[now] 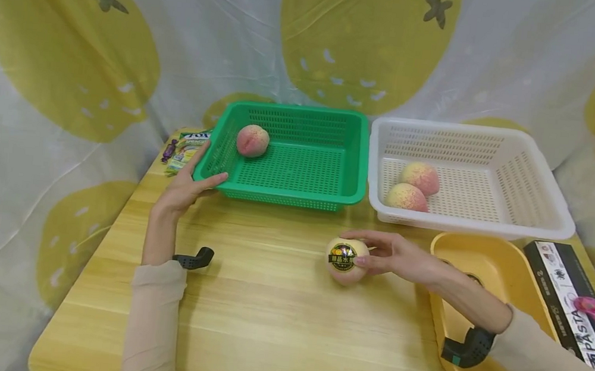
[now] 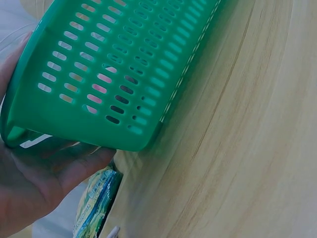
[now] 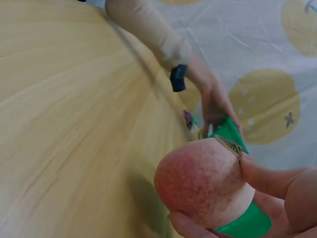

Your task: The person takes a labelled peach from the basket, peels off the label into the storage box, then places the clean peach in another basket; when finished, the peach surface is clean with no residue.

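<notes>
Right hand (image 1: 395, 257) gripping stickered peach (image 1: 346, 261), left hand (image 1: 185, 185) clasping one-peach green basket (image 1: 296, 194)

The light is bright, even and soft, with only weak shadows on the worktop (image 1: 275, 303). The head view bends at its edges. Both wrist views are slightly blurred.

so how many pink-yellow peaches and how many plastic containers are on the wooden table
pink-yellow peaches: 4 (green slotted plastic basket holds 1, white slotted plastic basket holds 2, right hand holds 1 with a sticker)
slotted baskets: 2
yellow plastic tub: 1
total: 7
</notes>
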A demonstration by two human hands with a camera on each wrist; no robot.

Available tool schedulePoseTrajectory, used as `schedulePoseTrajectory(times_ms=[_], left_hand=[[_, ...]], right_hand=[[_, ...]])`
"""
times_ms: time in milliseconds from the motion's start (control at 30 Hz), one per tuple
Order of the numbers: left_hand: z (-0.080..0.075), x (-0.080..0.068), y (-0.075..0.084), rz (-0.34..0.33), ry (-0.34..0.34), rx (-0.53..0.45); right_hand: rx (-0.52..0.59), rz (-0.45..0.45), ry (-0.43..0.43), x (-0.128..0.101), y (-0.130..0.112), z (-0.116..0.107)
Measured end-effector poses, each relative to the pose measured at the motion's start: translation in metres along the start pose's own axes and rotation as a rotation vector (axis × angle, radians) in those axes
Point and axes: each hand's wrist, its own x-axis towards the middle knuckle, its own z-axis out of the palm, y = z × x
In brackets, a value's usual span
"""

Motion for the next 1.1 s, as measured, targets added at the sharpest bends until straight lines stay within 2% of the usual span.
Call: schedulePoseTrajectory(times_ms=[133,233,300,367,400,467,500,567,600,633,667,733,800,833,900,967,1100], left_hand=[[0.0,0.0,0.0,-0.005,-0.012,-0.013],[0.0,-0.006,0.006,0.02,0.002,0.051],[0.002,-0.016,0.017,0.069,0.052,0.138],[0.009,-0.03,0.033,0.159,0.138,0.24],[0.015,-0.037,0.041,0.225,0.182,0.272],[0.03,-0.053,0.057,0.393,0.274,0.32],[0.04,-0.06,0.064,0.487,0.288,0.318],[0.066,-0.077,0.074,0.642,0.228,0.3],[0.081,-0.084,0.076,0.69,0.168,0.311],[0.098,-0.091,0.076,0.708,0.091,0.329],[0.115,-0.096,0.073,0.699,-0.001,0.344],[0.15,-0.101,0.061,0.622,-0.169,0.41],[0.18,-0.098,0.044,0.521,-0.274,0.49],[0.193,-0.095,0.035,0.48,-0.312,0.498],[0.214,-0.087,0.019,0.408,-0.357,0.465],[0.228,-0.079,0.009,0.355,-0.37,0.395],[0.241,-0.068,-0.002,0.272,-0.418,0.186]], right_hand=[[0.025,0.01,0.008,0.0,0.008,0.003],[0.042,0.023,0.023,0.001,0.012,0.005],[0.042,0.031,0.034,0.002,0.014,0.005],[0.029,0.038,0.049,0.002,0.015,0.005],[0.019,0.04,0.058,0.001,0.015,0.005],[-0.006,0.041,0.075,0.0,0.016,0.004],[-0.015,0.041,0.081,0.0,0.016,0.003],[-0.01,0.042,0.084,-0.002,0.017,0.002],[0.0,0.047,0.082,-0.002,0.017,0.001],[0.009,0.046,0.078,-0.003,0.017,0.0],[0.018,0.048,0.075,-0.003,0.018,0.0],[0.037,0.044,0.065,-0.004,0.018,-0.001],[0.04,0.039,0.061,-0.004,0.019,-0.002],[0.037,0.035,0.06,-0.004,0.019,-0.003],[0.043,0.038,0.063,-0.005,0.02,-0.003],[0.043,0.039,0.066,-0.005,0.02,-0.004],[0.045,0.039,0.087,-0.007,0.021,-0.004]])
